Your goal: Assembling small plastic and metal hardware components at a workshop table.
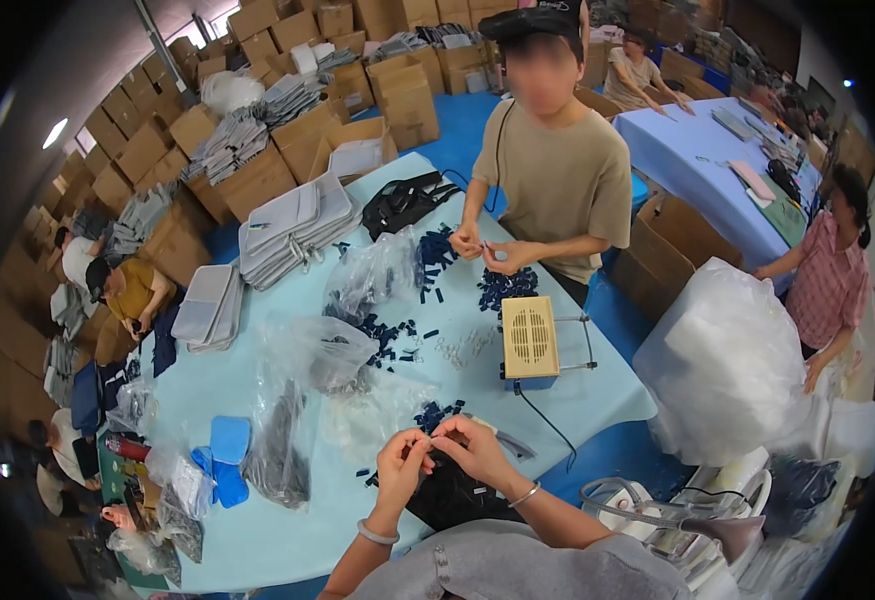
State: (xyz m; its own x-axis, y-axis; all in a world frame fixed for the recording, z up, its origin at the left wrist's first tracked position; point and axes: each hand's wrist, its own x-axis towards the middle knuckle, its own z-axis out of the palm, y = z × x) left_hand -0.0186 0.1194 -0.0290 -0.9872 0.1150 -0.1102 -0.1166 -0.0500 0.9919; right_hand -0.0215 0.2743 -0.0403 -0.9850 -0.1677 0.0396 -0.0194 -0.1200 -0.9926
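Close to my body, above the near edge of the table (358,545), my left hand (402,470) and my right hand (470,452) meet at the fingertips. Both are closed in a pinch; whatever lies between the fingers is too small to make out. Just beyond them is a small pile of dark blue pieces (436,413). A black fabric item (455,497) sits beneath my hands, partly covered by my right forearm. To the left lies a clear plastic bag with dark contents (280,455).
A cream and blue box-shaped device (531,338) with a cord stands right of centre. Across the table a co-worker (550,170) handles something small near more dark blue pieces (506,290). Grey mesh pouches (283,235) are stacked at the far left; a blue cloth (226,460) lies nearer.
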